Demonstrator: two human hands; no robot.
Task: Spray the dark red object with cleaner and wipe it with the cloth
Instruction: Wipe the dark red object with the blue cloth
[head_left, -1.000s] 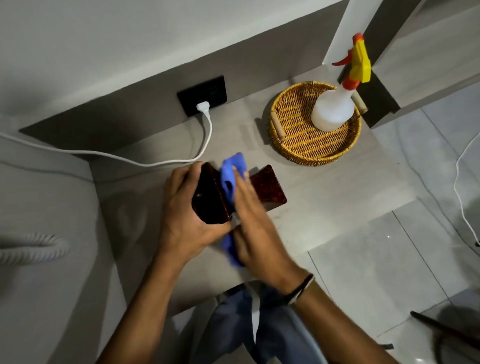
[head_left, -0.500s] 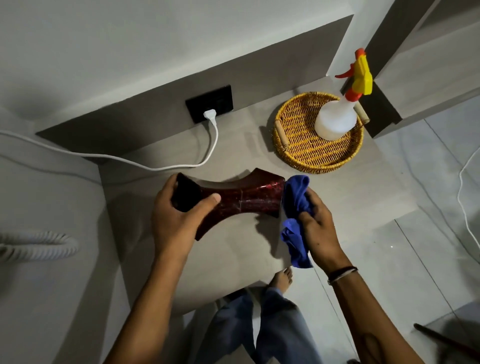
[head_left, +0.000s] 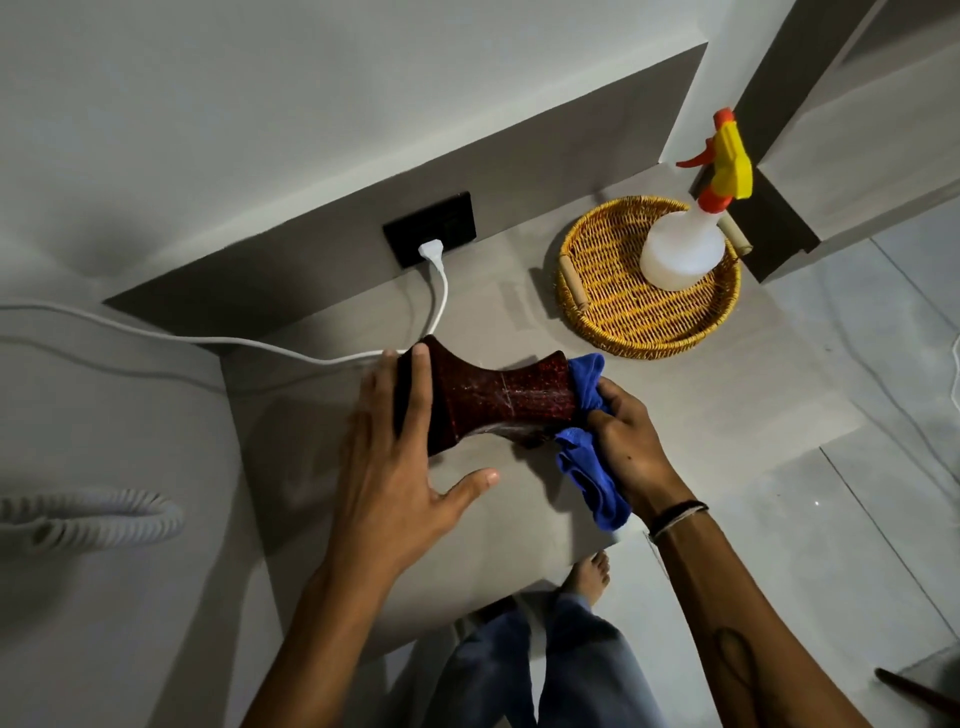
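The dark red object (head_left: 498, 402), glossy and waisted like an hourglass lying on its side, rests on the grey table (head_left: 675, 415). My left hand (head_left: 395, 467) lies flat against its left end, fingers spread, thumb out to the right. My right hand (head_left: 628, 441) grips a bunched blue cloth (head_left: 587, 431) pressed on the object's right end, with the cloth's tail hanging toward me. The white spray bottle (head_left: 685, 244), with a yellow and orange trigger head, stands in a wicker basket (head_left: 613, 312) at the back right.
A white cable (head_left: 441, 291) runs from a black wall socket (head_left: 431, 228) across the table's back left, touching the object's far side. A coiled white cord (head_left: 88, 519) lies at the left. My legs and a bare foot (head_left: 589, 571) are below the table's near edge.
The object was lowered from upright in my hands to lying sideways on the table. My right hand moved the cloth from the object's middle to its right end. My left hand opened flat.
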